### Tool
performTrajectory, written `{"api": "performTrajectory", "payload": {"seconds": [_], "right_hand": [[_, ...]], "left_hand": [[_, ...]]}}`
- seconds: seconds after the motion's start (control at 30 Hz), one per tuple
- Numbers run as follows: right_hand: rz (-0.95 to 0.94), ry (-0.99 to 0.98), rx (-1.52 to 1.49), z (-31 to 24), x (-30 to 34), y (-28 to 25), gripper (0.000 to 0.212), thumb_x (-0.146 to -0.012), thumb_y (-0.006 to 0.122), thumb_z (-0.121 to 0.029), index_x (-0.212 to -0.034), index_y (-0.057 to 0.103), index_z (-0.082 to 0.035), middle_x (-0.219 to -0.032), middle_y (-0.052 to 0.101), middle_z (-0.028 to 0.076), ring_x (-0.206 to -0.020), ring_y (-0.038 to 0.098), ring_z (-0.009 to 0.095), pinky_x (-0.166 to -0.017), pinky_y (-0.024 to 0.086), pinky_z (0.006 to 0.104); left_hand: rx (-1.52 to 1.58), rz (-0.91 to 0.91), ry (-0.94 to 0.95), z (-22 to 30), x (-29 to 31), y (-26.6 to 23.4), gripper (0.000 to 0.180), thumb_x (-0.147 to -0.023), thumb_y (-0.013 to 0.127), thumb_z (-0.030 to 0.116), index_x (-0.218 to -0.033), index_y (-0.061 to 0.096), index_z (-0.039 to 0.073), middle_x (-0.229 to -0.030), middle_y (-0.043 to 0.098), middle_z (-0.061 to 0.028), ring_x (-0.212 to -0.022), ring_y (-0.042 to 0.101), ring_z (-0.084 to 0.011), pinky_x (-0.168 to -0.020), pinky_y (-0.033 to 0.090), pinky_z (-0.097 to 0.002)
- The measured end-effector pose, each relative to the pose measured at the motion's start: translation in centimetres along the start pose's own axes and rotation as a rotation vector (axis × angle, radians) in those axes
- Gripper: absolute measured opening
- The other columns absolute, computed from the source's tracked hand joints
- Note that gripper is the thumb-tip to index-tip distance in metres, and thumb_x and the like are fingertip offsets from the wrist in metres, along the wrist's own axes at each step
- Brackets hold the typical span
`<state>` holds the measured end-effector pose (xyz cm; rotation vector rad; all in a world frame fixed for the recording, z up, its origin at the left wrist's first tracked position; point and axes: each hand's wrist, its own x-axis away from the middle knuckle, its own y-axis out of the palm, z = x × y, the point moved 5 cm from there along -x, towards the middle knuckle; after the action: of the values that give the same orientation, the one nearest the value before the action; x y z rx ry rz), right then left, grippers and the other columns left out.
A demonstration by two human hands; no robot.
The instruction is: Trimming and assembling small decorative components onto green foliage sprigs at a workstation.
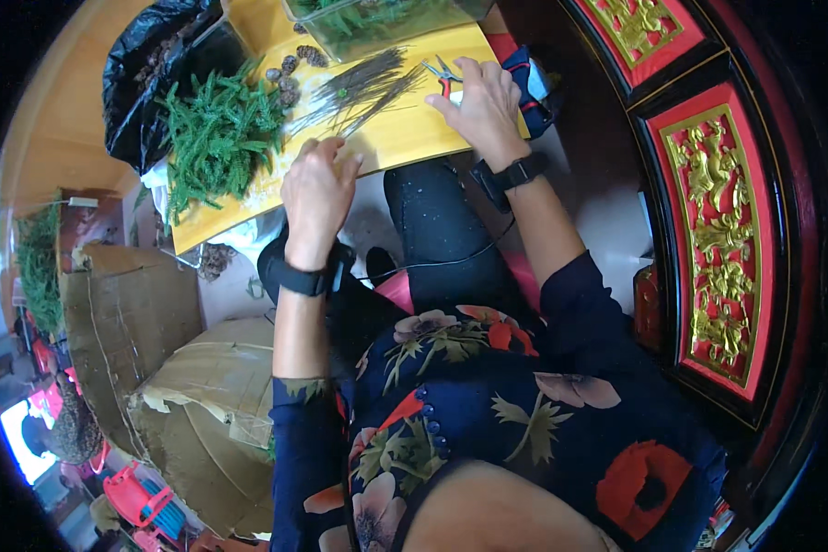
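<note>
From my remote seat: green sprigs [213,138] heaped at the worktop's [405,138] left end; my left hand [317,189], fingers curled, grip contents unclear, at the near edge by the wire bundle [359,90]; my right hand [478,101] clamped on red-handled scissors [443,78] toward the right end.

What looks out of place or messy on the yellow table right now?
Nothing is damaged. The thin wires lie fanned out loosely rather than bundled, and green sprigs sprawl over the yellow table edge. The right hand rests by red-handled pliers.
</note>
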<state>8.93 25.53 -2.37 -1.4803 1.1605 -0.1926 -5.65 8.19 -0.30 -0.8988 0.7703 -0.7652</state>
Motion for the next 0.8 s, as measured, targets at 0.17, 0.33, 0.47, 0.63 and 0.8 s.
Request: {"api": "performTrajectory", "payload": {"seconds": [0.17,0.33,0.47,0.63,0.8], "right_hand": [[0.196,-0.015,-0.195,-1.6,0.2,-1.7,0.04,-0.072,0.07,-0.023,-0.107,0.056,-0.007,-0.101,0.053,0.014,-0.095,0.049,0.032,-0.082,0.04,0.0404],[0.25,-0.064,-0.439,-2.5,1.5,-2.3,0.028,-0.072,0.069,-0.009,-0.098,0.059,-0.006,-0.094,0.055,0.013,-0.09,0.052,0.03,-0.079,0.042,0.038],[0.202,-0.062,-0.511,-3.0,2.1,-2.3,0.021,-0.072,0.068,-0.006,-0.092,0.06,-0.005,-0.089,0.056,0.012,-0.086,0.054,0.03,-0.077,0.043,0.0374],[0.19,-0.075,-0.566,-3.2,2.0,-2.6,0.018,-0.072,0.067,-0.005,-0.089,0.061,-0.004,-0.085,0.056,0.012,-0.083,0.055,0.03,-0.073,0.044,0.0372],[0.183,-0.074,-0.566,-3.2,2.0,-2.3,0.017,-0.072,0.067,-0.004,-0.088,0.061,-0.004,-0.086,0.056,0.012,-0.083,0.055,0.03,-0.073,0.044,0.0374]], "left_hand": [[-0.196,-0.008,0.062,1.3,-3.9,3.1,0.013,-0.077,0.061,0.018,-0.081,0.062,0.006,-0.085,0.061,-0.0169,-0.071,0.063,-0.0304,-0.062,0.05,-0.0397],[-0.314,-0.024,0.064,-0.3,-6.6,4.8,0.01,-0.077,0.058,0.016,-0.076,0.059,0.006,-0.079,0.062,-0.0158,-0.07,0.063,-0.032,-0.061,0.05,-0.0408],[-0.268,0.042,0.071,-1.3,-6.6,3.3,0.008,-0.077,0.058,0.014,-0.074,0.058,0.007,-0.074,0.062,-0.0144,-0.07,0.063,-0.0317,-0.062,0.049,-0.0406],[-0.148,0.06,0.034,-0.9,-6.6,1.8,0.006,-0.076,0.061,0.012,-0.074,0.059,0.006,-0.075,0.063,-0.0141,-0.07,0.062,-0.0314,-0.064,0.049,-0.0398],[-0.038,0.079,0.081,-1.7,-6.6,1.5,0.007,-0.075,0.063,0.011,-0.079,0.062,0.006,-0.077,0.064,-0.0148,-0.07,0.062,-0.0323,-0.066,0.048,-0.0392]]}}
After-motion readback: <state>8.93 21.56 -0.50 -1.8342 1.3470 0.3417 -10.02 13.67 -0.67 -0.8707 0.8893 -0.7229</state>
